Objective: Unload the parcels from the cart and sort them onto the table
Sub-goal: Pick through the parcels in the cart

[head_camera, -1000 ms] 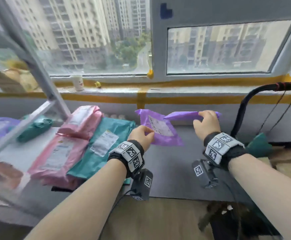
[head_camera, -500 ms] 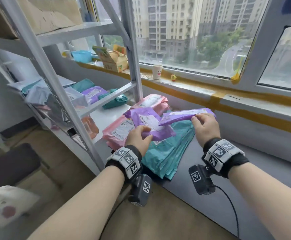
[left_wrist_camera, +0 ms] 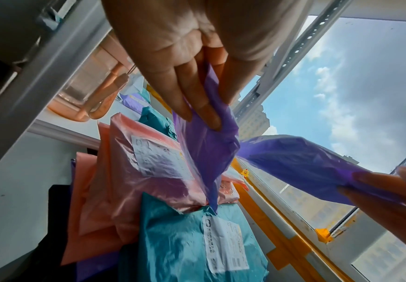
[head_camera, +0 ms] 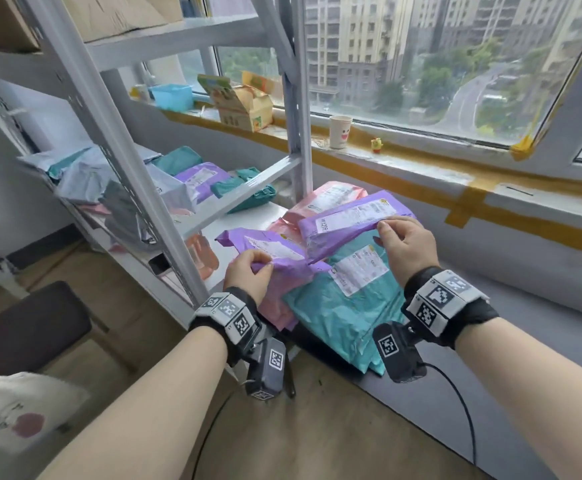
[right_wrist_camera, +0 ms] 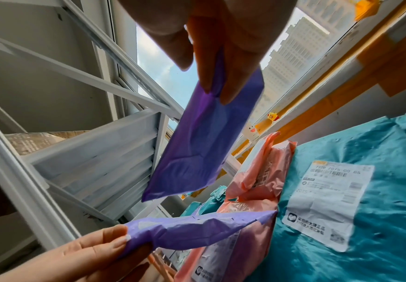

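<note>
Your left hand [head_camera: 248,277] pinches one purple mailer [head_camera: 268,252], your right hand [head_camera: 405,245] another [head_camera: 351,216]; both hang above the worktop [head_camera: 542,327]. Teal [head_camera: 345,303] and pink [head_camera: 327,202] stacks already sorted there. Purple pile probably still to start. Cart not visible.

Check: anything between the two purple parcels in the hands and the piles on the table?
Nothing visible. The left hand pinches one purple plastic mailer, the right hand another purple mailer, both held directly above the pink mailer pile and teal mailer pile. The grey shelf upright stands left, clear of them.
</note>
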The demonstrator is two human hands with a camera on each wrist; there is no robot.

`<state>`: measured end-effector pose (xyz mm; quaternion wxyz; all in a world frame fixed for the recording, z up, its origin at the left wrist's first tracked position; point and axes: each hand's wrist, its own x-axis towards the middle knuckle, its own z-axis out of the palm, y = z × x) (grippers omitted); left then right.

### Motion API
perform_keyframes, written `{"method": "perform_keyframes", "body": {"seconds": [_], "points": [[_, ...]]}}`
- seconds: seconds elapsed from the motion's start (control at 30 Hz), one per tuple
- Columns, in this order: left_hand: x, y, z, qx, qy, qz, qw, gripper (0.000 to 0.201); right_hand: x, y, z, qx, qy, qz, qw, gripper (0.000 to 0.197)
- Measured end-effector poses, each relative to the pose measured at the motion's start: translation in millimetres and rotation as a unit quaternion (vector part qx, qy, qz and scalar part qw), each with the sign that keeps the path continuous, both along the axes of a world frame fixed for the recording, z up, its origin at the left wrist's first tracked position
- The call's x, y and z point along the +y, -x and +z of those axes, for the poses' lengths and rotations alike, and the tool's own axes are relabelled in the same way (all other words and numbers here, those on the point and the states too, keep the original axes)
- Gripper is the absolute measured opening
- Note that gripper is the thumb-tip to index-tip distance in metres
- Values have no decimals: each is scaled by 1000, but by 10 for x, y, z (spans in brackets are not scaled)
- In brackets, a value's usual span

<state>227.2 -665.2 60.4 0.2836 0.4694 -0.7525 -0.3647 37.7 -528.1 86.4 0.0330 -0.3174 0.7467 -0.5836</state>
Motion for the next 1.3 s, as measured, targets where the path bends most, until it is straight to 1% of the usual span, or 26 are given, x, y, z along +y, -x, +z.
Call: {"method": "perform_keyframes", "body": {"seconds": [0.07,0.13,0.2,0.27,0.33,0.37,0.4,0.5,0.53,0.6,0.67,0.77,0.8,0.83,0.9,0.93,1.0,1.07,1.1,1.17,1.2,1.23,1.3], "points": [[-219,-2,-27,8,-7,-19,1000,15,-170,-5,-31,-5,1,-6,1000,25],[-430,-3,-72,14,-32,-30,999,15,-349,-22,-56,-10,0,-12,1000,26],[-624,-8,-223,-19,-65,-49,996,15,-506,-43,-81,-26,4,-22,999,25],[-766,-17,-410,-53,-137,-86,985,13,-621,-59,-121,-47,9,-42,998,23],[-837,-21,-553,-34,-241,-118,963,13,-694,-104,-140,-67,12,-62,996,17],[-858,-23,-603,-31,-275,-129,952,12,-717,-143,-133,-78,11,-69,994,13],[-883,-22,-646,-36,-288,-139,947,12,-743,-177,-133,-88,11,-74,993,9],[-951,-34,-717,-27,-319,-138,937,13,-817,-284,-140,-117,3,-78,990,10],[-968,-42,-731,-22,-325,-137,935,15,-845,-309,-159,-124,-1,-75,989,8],[-998,-68,-741,-26,-337,-144,930,20,-912,-354,-197,-125,-14,-68,990,10],[-1022,-99,-746,-23,-355,-153,922,19,-1009,-377,-234,-143,-21,-53,988,7],[-1053,-117,-720,1,-388,-142,911,13,-1197,-378,-253,-177,-36,-23,983,3],[-1069,-115,-725,-3,-387,-141,911,14,-1261,-368,-280,-184,-49,-11,982,1],[-1073,-118,-703,-15,-380,-145,914,15,-1313,-352,-323,-184,-69,-1,981,5],[-1047,-140,-657,-39,-372,-149,915,18,-1389,-308,-444,-170,-112,11,979,19],[-1038,-147,-651,-49,-376,-147,913,20,-1413,-277,-518,-155,-132,14,979,22],[-1030,-169,-632,-65,-392,-135,908,23,-1434,-229,-644,-92,-197,22,976,21],[-1036,-178,-613,-63,-407,-107,905,24,-1433,-205,-737,-13,-271,37,962,22],[-1052,-170,-610,-52,-413,-84,905,24,-1425,-203,-770,12,-295,44,954,21],[-1083,-147,-649,-34,-392,-25,919,26,-1410,-189,-836,40,-310,46,949,10],[-1088,-139,-667,-36,-362,5,932,30,-1403,-179,-866,47,-306,44,950,7],[-1084,-135,-673,-39,-330,31,943,39,-1396,-169,-891,52,-300,45,951,7],[-1088,-121,-695,-54,-279,63,957,65,-1382,-145,-927,65,-293,53,953,9]]}}
